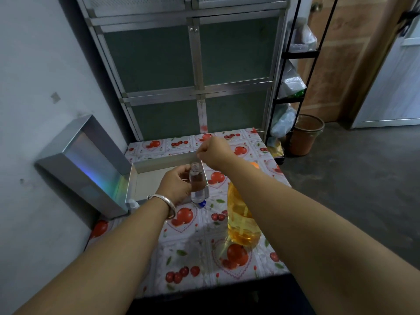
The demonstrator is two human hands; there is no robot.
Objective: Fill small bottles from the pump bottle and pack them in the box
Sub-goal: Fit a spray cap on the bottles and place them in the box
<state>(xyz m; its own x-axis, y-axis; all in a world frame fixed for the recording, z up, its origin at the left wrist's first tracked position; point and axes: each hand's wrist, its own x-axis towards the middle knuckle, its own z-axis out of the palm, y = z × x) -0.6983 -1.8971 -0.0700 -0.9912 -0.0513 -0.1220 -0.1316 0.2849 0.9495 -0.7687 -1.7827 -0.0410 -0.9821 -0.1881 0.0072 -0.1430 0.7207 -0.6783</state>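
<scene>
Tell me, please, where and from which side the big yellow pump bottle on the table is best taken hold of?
Probably at the yellow pump bottle where it narrows toward the top, coming from the right. It stands upright on the table, its wide body looks too broad for one grip, and the right hand is nearer; its top is hidden under that forearm.

You held a small bottle of clear, glossy plastic or glass, beside a pump bottle of shiny transparent yellow plastic. The table wore a slick, printed oilcloth. The box looked like matt card inside; its lid had a silvery iridescent sheen. Your bangle was polished metal.
</scene>
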